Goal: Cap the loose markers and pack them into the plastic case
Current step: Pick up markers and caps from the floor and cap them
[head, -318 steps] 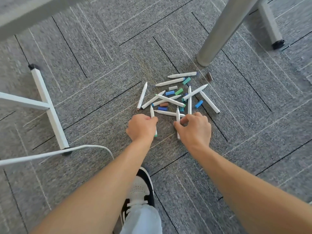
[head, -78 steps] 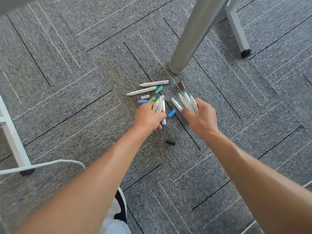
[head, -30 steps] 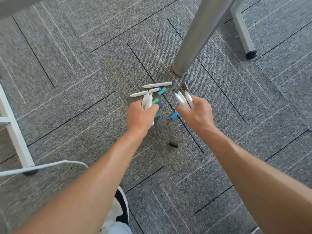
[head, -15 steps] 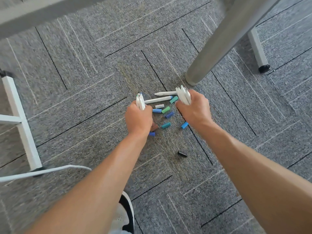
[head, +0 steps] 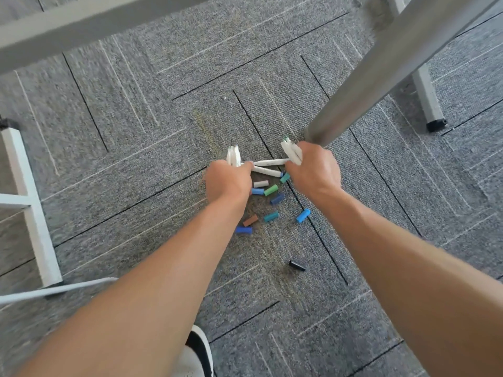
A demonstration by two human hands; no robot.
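A grey carpet covers the floor. A grey table leg slants down at far right; a white frame stands left. The left hand grips a bundle of white markers, the right hand another bundle. Two markers lie between the hands, with loose coloured caps nearer and a black cap nearest.

grey carpet floor | loose caps | two markers

An office: grey carpet tiles; metal desk legs.
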